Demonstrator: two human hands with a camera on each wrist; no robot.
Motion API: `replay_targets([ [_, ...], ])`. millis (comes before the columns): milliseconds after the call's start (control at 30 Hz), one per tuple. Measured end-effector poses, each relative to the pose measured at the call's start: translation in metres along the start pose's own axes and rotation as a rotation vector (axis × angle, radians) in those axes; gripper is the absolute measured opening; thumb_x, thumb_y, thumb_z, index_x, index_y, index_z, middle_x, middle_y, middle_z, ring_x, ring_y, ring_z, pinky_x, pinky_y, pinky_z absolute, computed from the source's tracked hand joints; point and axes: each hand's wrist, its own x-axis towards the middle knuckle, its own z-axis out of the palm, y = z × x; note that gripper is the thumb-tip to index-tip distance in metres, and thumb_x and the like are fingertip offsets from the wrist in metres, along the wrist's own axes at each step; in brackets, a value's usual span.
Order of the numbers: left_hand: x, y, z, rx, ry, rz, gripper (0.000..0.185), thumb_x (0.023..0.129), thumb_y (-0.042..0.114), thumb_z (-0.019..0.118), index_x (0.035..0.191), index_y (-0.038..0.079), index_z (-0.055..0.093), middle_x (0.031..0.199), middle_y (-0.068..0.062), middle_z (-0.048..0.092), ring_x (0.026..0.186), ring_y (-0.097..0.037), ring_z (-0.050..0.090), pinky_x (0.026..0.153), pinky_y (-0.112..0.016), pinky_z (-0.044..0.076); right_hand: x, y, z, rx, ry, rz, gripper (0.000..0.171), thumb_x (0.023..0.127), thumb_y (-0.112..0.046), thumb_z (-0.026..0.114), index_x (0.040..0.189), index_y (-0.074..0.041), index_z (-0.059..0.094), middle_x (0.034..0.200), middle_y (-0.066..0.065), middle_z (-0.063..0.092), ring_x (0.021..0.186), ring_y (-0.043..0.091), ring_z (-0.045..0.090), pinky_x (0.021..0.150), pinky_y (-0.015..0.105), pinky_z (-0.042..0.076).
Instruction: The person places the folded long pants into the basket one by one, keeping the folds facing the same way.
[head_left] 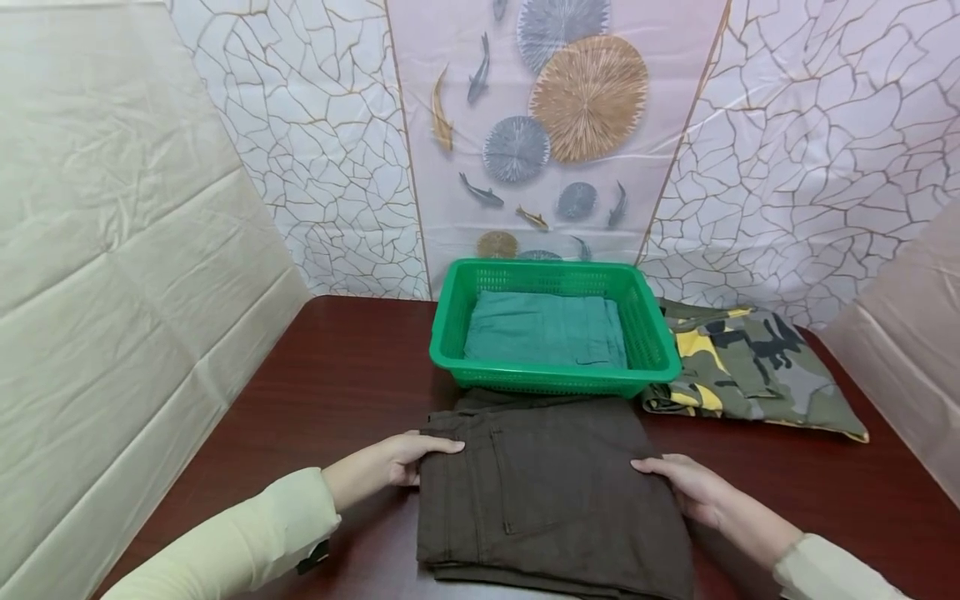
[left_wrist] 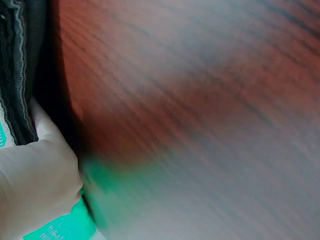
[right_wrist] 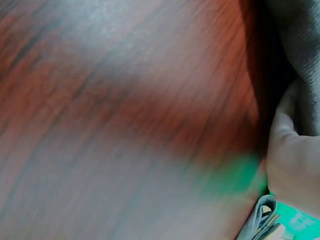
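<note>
A person's left hand (head_left: 390,462) and right hand (head_left: 693,487) grip opposite edges of folded brown trousers (head_left: 551,492) lying at 6 o'clock on the worktop (head_left: 345,367). At 12 o'clock, the green basket (head_left: 645,321) already holds a folded teal garment (head_left: 543,329). The camouflage garment (head_left: 750,362) at 2 o'clock lies outside it, apparently unpacked.

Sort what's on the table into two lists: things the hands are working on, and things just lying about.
In hand:
brown trousers, folded, gripped at the sides by the left hand and right hand

Lying about:
green basket holding a folded teal cloth
camouflage garment beside the basket
</note>
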Motion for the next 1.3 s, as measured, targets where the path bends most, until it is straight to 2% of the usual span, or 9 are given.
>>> replay_targets([
  [200, -0.006, 0.009, -0.005, 0.011, -0.010, 0.041, 0.026, 0.086, 0.017, 0.068, 0.109, 0.004, 0.064, 0.082, -0.001, 0.070, 0.072, -0.012, 0.068, 0.069, -0.029, 0.057, -0.008, -0.011, 0.003, 0.000, -0.003, -0.038, 0.015, 0.096, -0.025, 0.053, 0.095, -0.018, 0.066, 0.089, -0.005, 0.071, 0.085, 0.010, 0.067, 0.079, 0.029, 0.054],
  [433, -0.016, 0.022, -0.008, 0.021, -0.048, 0.095, 0.032, 0.086, 0.016, 0.068, 0.115, 0.005, 0.062, 0.082, 0.001, 0.070, 0.073, -0.011, 0.068, 0.071, -0.028, 0.056, -0.018, -0.024, 0.004, -0.030, 0.033, -0.049, 0.016, 0.097, -0.024, 0.052, 0.095, -0.017, 0.066, 0.090, -0.005, 0.071, 0.085, 0.010, 0.067, 0.079, 0.030, 0.055],
  [700, -0.029, 0.034, -0.010, 0.004, -0.073, 0.156, 0.037, 0.086, 0.013, 0.067, 0.121, 0.005, 0.059, 0.081, 0.003, 0.071, 0.073, -0.010, 0.069, 0.070, -0.029, 0.058, -0.029, -0.041, 0.007, -0.044, -0.013, -0.087, 0.019, 0.099, -0.024, 0.048, 0.097, -0.018, 0.066, 0.093, -0.005, 0.071, 0.087, 0.010, 0.068, 0.080, 0.030, 0.055],
  [933, -0.042, 0.048, -0.012, 0.016, -0.081, 0.180, 0.041, 0.088, 0.012, 0.066, 0.126, 0.004, 0.054, 0.084, 0.002, 0.071, 0.074, -0.010, 0.069, 0.072, -0.030, 0.058, -0.038, -0.056, 0.011, -0.119, 0.009, -0.096, 0.021, 0.098, -0.027, 0.049, 0.094, -0.018, 0.068, 0.091, -0.007, 0.072, 0.087, 0.009, 0.068, 0.080, 0.029, 0.054],
  [1300, -0.063, 0.071, -0.012, 0.068, -0.059, 0.234, 0.038, 0.087, 0.017, 0.066, 0.121, 0.004, 0.058, 0.080, 0.004, 0.070, 0.069, -0.008, 0.068, 0.064, -0.023, 0.056, -0.051, -0.081, 0.016, -0.233, 0.091, -0.136, 0.018, 0.098, -0.030, 0.049, 0.096, -0.020, 0.064, 0.086, -0.009, 0.071, 0.081, 0.008, 0.067, 0.076, 0.028, 0.054],
])
